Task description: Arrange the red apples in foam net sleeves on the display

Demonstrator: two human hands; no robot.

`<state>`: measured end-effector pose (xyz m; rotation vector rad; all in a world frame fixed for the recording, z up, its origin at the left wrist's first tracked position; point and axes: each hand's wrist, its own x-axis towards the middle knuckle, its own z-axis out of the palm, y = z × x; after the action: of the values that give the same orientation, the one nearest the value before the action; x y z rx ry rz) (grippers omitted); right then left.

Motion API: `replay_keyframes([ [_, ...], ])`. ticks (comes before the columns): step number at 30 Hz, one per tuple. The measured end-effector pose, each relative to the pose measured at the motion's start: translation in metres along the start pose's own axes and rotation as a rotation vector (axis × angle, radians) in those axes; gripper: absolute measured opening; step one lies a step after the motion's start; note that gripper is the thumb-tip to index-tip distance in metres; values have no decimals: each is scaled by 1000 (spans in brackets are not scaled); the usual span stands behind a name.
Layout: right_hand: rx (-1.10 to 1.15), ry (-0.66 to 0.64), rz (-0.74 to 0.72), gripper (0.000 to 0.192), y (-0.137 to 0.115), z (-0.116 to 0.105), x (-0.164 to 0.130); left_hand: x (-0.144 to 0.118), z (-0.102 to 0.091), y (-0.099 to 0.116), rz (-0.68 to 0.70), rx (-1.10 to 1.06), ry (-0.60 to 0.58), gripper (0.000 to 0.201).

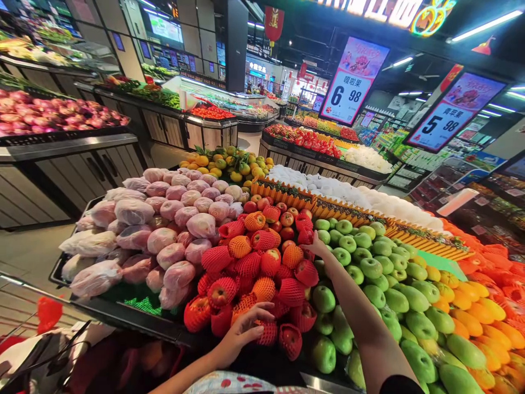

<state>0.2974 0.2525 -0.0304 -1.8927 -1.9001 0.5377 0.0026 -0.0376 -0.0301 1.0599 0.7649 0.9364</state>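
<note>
Round red apples in red and orange foam-mesh sleeves (251,264) are lying heaped in the middle of the black-rimmed display table (127,319). Each is probably feeling firm and fairly light for one hand; the sleeves are likely giving a soft, springy cover over skin that is bruising if dropped. A palm around the widest part, fingers spread over the mesh, is looking like the safest hold, since a sleeve pinched at its edge could be slipping off.

The left grip, a bare hand (251,324), is hovering over the heap's near edge, loosely curled and holding nothing. The right grip, also a bare hand (315,249), is hanging at the heap's far right side, beside the sleeved fruit; whether its fingers are closing on one, I cannot tell.

To the right, glossy bare green apples (371,268) are sitting smooth and likely slicker. To the left, pinkish round fruits in crinkled clear film (172,209) are shining. Behind, a pleated orange divider strip (281,197) is standing in stiff-looking ridges.
</note>
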Motion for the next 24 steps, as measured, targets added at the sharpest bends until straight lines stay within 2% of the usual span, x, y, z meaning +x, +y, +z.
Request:
replay_keyframes([
  [7,-92,-54,79,111,-9,7,-20,0,0,-1,18,-7,-7,34],
  [11,-60,-68,13,116,-9,7,-27,-1,0,-5,14,-20,-1,34],
  [20,140,-63,-122,125,13,-6,-22,2,1,-6,-5,-42,-4,38],
  [24,130,-71,-124,117,11,-4,-16,3,2,-4,8,-33,-17,39],
])
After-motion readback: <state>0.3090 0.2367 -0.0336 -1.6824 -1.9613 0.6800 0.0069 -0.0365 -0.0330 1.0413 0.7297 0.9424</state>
